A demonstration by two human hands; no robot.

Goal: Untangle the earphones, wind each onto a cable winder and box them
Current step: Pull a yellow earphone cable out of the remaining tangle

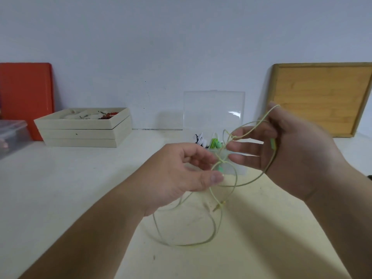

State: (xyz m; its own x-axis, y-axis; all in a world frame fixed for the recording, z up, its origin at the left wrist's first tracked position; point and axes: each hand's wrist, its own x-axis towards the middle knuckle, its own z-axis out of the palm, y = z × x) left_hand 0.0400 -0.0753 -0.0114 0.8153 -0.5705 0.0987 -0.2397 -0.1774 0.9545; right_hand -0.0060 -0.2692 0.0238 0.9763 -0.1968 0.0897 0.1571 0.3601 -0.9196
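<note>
Knotted cable (219,159) is pinched by left hand (187,174), draped over right hand's (285,150) straight fingers (245,147); two sets (215,142) boxed; winding remains.

The box (213,109) is clear glossy plastic; the framed board (322,97) is matt wood.

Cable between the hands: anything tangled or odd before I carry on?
Yes. The cable is knotted in midair between the left hand and right hand, with loops crossing each other; its slack trails on the table. Nothing looks damaged.
</note>
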